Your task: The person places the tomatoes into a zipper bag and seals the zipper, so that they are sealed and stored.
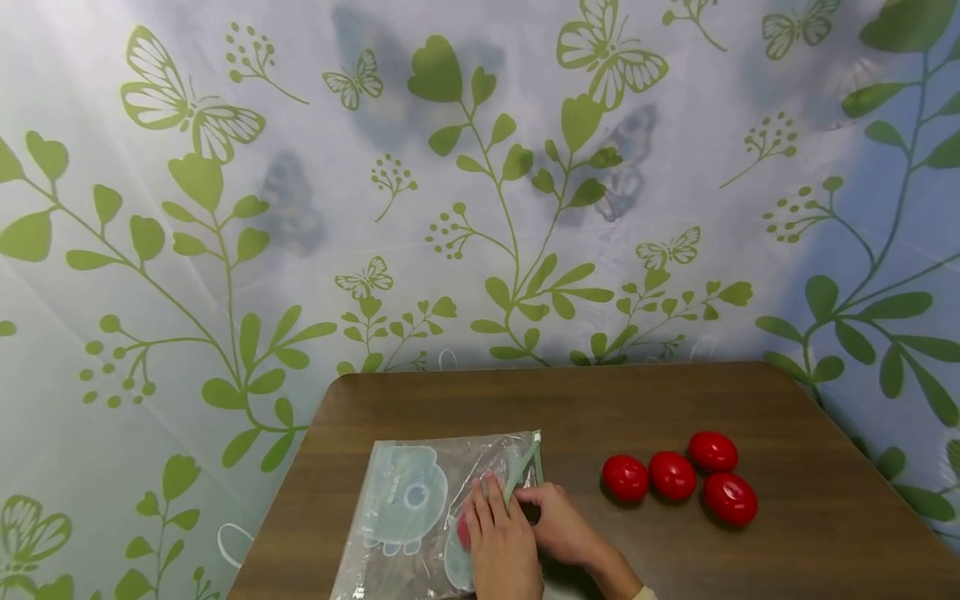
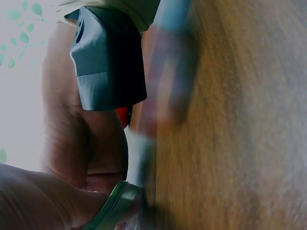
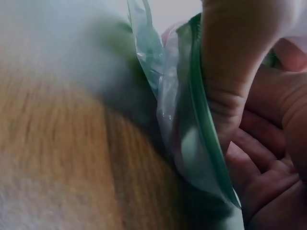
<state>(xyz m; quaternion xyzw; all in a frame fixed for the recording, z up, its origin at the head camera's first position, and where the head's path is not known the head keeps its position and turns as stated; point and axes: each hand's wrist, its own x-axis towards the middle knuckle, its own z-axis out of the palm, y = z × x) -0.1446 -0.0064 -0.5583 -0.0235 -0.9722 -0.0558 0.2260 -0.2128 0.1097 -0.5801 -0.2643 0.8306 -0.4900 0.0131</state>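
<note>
While its straight fingers lay close together, the left hand (image 1: 501, 546) pressed on the clear bag (image 1: 420, 500), beside a pinkish-red patch (image 1: 462, 532). The right hand (image 1: 564, 527) curled its fingers at the bag's green strip (image 1: 522, 468), gripping that edge. The bag lay flat on the wooden table (image 1: 585, 408); right of it clustered four glossy red ovals (image 1: 672, 477), before a leaf-printed curtain (image 1: 480, 208).

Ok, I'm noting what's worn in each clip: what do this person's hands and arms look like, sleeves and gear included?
Both the left hand and right hand are bare, without gloves. A pale cream sleeve shows on the right arm; I can't make out a left one. In the left wrist view, a boxy dark grey casing sits at that arm's wrist.
</note>
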